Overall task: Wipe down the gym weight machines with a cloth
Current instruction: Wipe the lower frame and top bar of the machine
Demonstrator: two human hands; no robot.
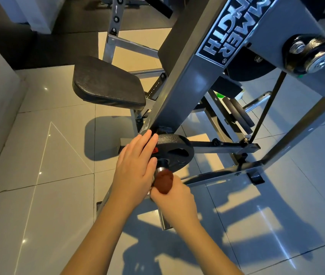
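Two hands are on one small spot of the machine (187, 80), and the split makes sense. The left hand (136, 165) lies flat against the plate (175, 147) with its fingers straight. Its grip is apart and clamps nothing, it just presses. Best guess is it's there so the plate doesn't spin or rattle on the peg (162, 162) while the other hand rubs.

The right hand (174, 199) has its grip closed tight round the cloth (163, 181). That's a reddish-brown wad bunched over the outer end of the peg, just in front of the plate's hub. Wrapping it round like that suits a round bar, since one twist should catch every side at once.

All this sits low, at the foot of the slanted grey beam and above the tiled floor (38, 135), which would explain the arms reaching down and forward. The seat (106, 84) is off to the left, well apart from the hands.

Whether the beam, seat or plate face have had their wipe is impossible to tell from here. One thing to watch is the left thumb, which sits right by the peg where the cloth is turning.
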